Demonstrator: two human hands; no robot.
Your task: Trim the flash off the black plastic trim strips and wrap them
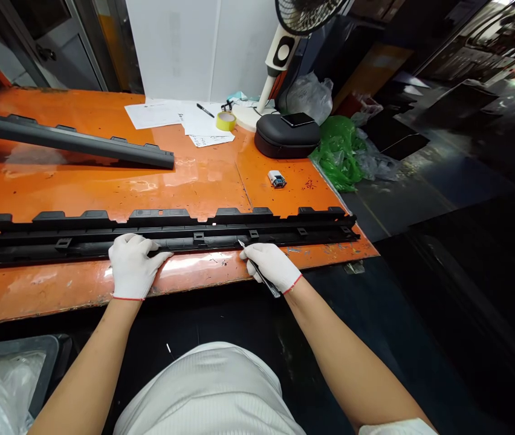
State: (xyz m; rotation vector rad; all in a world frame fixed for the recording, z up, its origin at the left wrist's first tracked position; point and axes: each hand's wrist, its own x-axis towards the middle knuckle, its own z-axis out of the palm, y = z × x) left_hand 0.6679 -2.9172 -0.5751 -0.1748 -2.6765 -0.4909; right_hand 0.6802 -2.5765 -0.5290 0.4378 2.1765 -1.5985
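A long black plastic trim strip (pixel 162 232) lies lengthwise along the near edge of the orange worktop (pixel 103 187), running from the left border of the view almost to the worktop's right corner, with a row of tabs along its far side and small clips along the near one. The left hand (pixel 133 266), in a white glove with a red cuff line, lies flat on the strip's near edge, its fingers (pixel 158 257) close together and pressing down. The right hand (pixel 270 266), gloved the same way, has its fingers curled and pinching a slim metal-tipped tool (pixel 260 272), whose point touches the strip's near edge just right of the middle.

Farther back on the left lies a second dark trim strip (pixel 71 140), set at a slant and well apart from the first. Between the two, toward the right, sits a small grey and blue object (pixel 277 179) (too small to identify). Beyond it are a black rounded case (pixel 285 138) with a dark phone-like slab on top, a roll of yellow tape (pixel 225 121), a black pen (pixel 205 110) and several white paper sheets (pixel 167 113); their writing is too small to read. A white fan stand (pixel 275 60) rises behind the tape. Green and clear plastic bags (pixel 336 151) bunch at the worktop's right edge. No brand or label is legible anywhere.
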